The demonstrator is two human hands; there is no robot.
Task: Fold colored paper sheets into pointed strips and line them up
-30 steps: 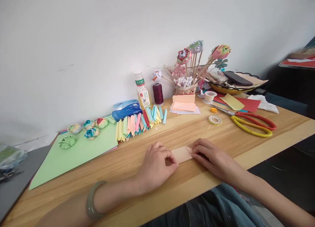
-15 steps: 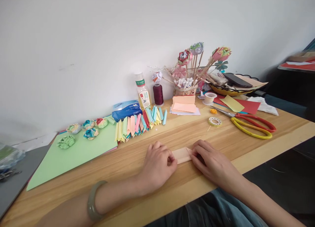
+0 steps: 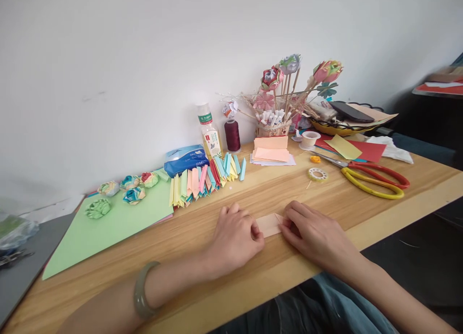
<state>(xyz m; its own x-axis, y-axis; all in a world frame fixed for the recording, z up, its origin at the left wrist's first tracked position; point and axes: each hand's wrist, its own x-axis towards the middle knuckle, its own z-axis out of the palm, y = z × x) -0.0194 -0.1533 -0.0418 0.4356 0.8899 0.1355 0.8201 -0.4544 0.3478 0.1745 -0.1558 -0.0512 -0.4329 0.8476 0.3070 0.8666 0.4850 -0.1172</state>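
Note:
Between my hands, on the wooden table (image 3: 202, 228), lies a strip of pale pink paper (image 3: 268, 226) with a diagonal fold at its right end. My left hand (image 3: 237, 240) pinches the strip's left end, fingers curled over it. At the folded corner my right hand (image 3: 307, 228) has thumb and fingers closed on the paper. Both fingertips cover the strip's ends, so their exact creases are hidden. Just beyond stands a stack of pink paper slips (image 3: 271, 153), and to its left lie several folded paper pieces (image 3: 202, 179) in many colours.
Red-and-yellow-handled scissors (image 3: 376, 177), a tape roll (image 3: 318, 174) and a white spool (image 3: 310, 139) lie at right. Paper flowers (image 3: 133, 195) rest on green sheets (image 3: 119, 232) at left. A bottle (image 3: 210, 133), maroon thread (image 3: 232, 136) and a flower basket (image 3: 274, 129) stand along the wall.
The view has shifted slightly. Both hands keep their grip on the pink strip; my left hand's fingers have curled a little further round its left end.

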